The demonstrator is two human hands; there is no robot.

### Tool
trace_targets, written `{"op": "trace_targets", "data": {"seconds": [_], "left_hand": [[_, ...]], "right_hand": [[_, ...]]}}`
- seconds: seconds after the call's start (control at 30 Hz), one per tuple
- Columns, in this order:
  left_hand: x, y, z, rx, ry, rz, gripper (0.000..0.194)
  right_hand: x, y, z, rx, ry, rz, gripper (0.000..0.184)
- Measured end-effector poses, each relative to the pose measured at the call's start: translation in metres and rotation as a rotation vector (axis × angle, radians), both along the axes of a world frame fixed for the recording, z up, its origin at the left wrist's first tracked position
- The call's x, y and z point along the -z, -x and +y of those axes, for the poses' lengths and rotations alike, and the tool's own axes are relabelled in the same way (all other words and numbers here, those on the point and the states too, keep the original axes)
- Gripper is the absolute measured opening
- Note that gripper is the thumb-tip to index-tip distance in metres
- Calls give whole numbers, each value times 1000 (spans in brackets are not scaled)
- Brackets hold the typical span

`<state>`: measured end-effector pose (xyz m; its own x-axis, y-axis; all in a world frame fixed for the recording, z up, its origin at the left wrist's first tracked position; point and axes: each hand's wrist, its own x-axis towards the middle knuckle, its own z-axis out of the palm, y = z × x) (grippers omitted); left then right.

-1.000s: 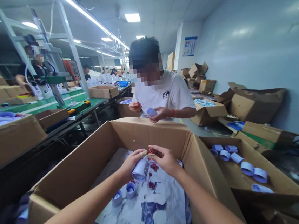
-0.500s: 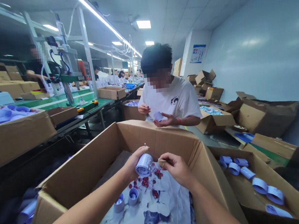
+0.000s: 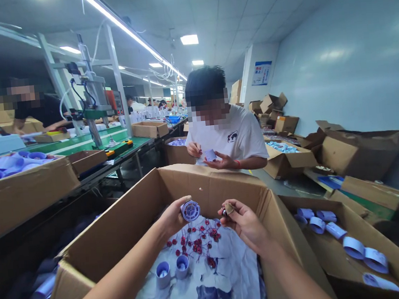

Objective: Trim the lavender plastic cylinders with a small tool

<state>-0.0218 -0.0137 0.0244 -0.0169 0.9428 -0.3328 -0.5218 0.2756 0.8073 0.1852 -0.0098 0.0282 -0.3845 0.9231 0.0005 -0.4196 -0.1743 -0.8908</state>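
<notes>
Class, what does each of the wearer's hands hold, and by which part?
The left hand holds a pale-violet plastic cylinder by its outer side; the right hand pinches a small dark-red piece, gripped part unclear.

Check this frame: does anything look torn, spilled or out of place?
Yes. The paper sheet in the large box looks torn: a ragged opening near the picture's bottom shows bluish pieces beneath. Red parts lie loosely scattered on it. At right, a big carton sags, apparently crushed.
</notes>
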Motion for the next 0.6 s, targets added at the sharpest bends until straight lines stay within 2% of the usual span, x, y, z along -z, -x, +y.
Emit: {"op": "trace_targets", "data": {"seconds": [0.07,0.13,0.2,0.3,0.37,0.5,0.6], "left_hand": [[2,-1,2,-35,-15,21,14],[6,-1,3,-31,-68,144,17],[9,-2,4,-40,-200,434,20],[13,-1,4,-111,-477,956,22],[14,0,4,-124,-596,1154,21],[14,6,5,-127,-745,1328,40],[15,7,5,-120,-865,1394,45]], "right_hand": [[-1,-1,-2,-65,15,2,48],[-3,-1,-3,-109,15,8,47],[-4,-2,-5,-114,3,13,44],[-6,-3,-6,-83,-23,1,42],[-5,-3,-6,-73,-43,-27,43],[2,-2,-5,-78,-115,-129,45],[6,0,-5,-71,-159,-182,45]]}}
